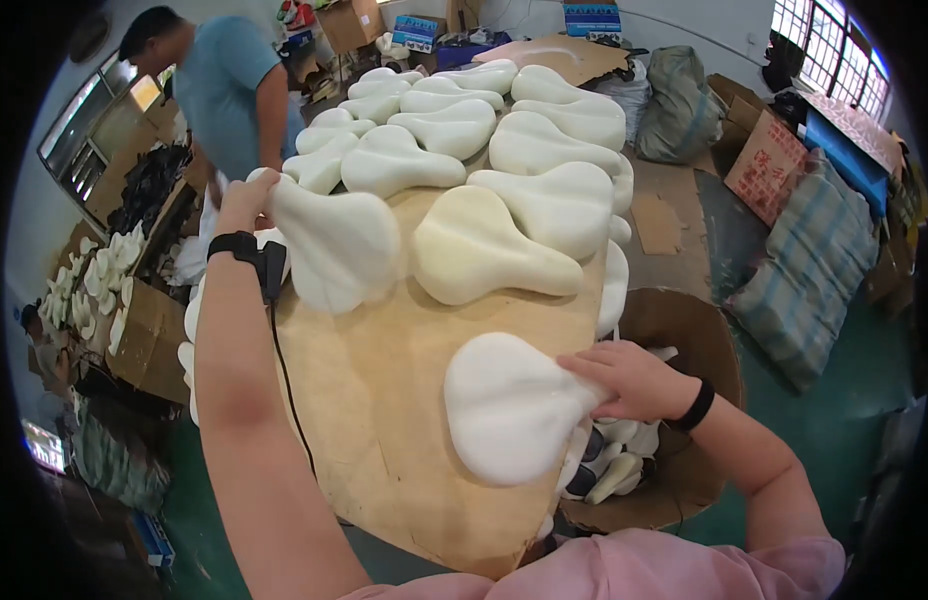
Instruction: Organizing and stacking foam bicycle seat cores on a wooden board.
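Head view: saddles [419, 160] cover the far half of the surface [369, 420].
Left hand [246, 198]: grips the narrow end of the left saddle [342, 245], over the left side.
Right hand [639, 378]: grips the narrow end of the right saddle [506, 415], at the right edge.
Cream saddle [474, 245]: lies beyond the right saddle.
Carton [699, 325]: open, beside the surface.

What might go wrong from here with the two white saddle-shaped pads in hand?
The right hand grips the nearer pad by its narrow end at the table edge; a slip might drop it into the cardboard box. The farther pad, in the left hand, could knock the cream pad.
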The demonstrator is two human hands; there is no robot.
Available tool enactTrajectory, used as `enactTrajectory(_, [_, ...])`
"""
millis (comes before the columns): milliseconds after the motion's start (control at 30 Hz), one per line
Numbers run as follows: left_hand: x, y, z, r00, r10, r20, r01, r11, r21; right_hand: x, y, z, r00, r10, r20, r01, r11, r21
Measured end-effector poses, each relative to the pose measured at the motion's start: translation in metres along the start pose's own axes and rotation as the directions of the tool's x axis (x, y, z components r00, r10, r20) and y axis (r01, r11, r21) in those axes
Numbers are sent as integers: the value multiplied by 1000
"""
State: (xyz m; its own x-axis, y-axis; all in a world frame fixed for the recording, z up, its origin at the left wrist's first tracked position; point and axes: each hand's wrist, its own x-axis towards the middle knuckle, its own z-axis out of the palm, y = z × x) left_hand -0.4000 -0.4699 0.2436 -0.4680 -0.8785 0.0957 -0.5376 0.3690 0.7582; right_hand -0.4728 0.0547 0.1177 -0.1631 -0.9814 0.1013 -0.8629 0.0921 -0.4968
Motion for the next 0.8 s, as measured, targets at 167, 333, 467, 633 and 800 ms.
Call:
enactTrajectory(167, [50, -22, 20, 994, -66, 90, 91, 948, -303, -9, 0, 0, 999, 40, -31, -40, 999, -8])
enactTrajectory(333, [69, -72, 81, 957, -214, 197, 272, 898, -346, -4, 1, 4, 995, 103, -5, -103, 994, 39])
enactTrajectory(467, [58, -80, 109, 974, -208, 93, 223, 950, -218, -5, -1, 4, 991, 130, -13, -130, 991, 20])
enactTrajectory(633, [40, -84, 111, 604, 752, 263, -776, 481, 408, -3, -3, 3, 991, 133, -19, -133, 991, -15])
enactTrajectory(800, [33, -78, 123, 536, 624, 568, -843, 350, 410, -7, -6, 3, 989, 141, -36, -143, 988, -58])
